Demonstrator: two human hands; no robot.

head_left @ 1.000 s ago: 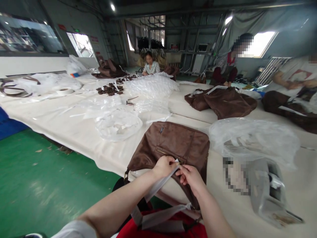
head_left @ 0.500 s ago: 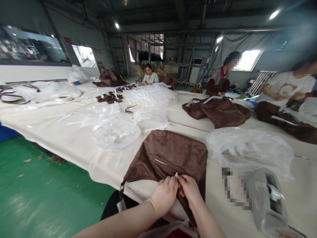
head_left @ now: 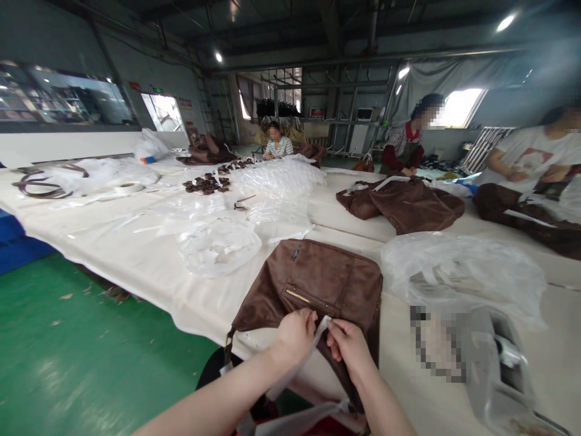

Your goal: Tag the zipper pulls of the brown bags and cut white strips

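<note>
A brown leather-look shoulder bag (head_left: 333, 266) lies on the table in front of me, its zipped pocket facing up. My right hand (head_left: 349, 344) pinches the upper end of a white strip (head_left: 321, 328) at the bag's near edge, just below the brass zipper (head_left: 298, 295). The strip slants down past my left hand (head_left: 296, 335) towards my lap. Left fingers are curled beside the strip over the bag's edge; whether they grip anything is hidden. The bag's strap hangs below the right hand.
Clear plastic bags (head_left: 463, 266) lie to the right, near a grey plastic-covered container (head_left: 499, 357). A plastic bundle (head_left: 220, 245) sits left of the bag. Beyond are plastic packaging (head_left: 276, 178), small brown pieces (head_left: 206, 183) and more brown bags (head_left: 408, 203). Several people work around the table.
My left hand has moved slightly left, away from the right fingertips. More of the white strip now shows between the hands. The bag stays in place; the view has shifted slightly.
</note>
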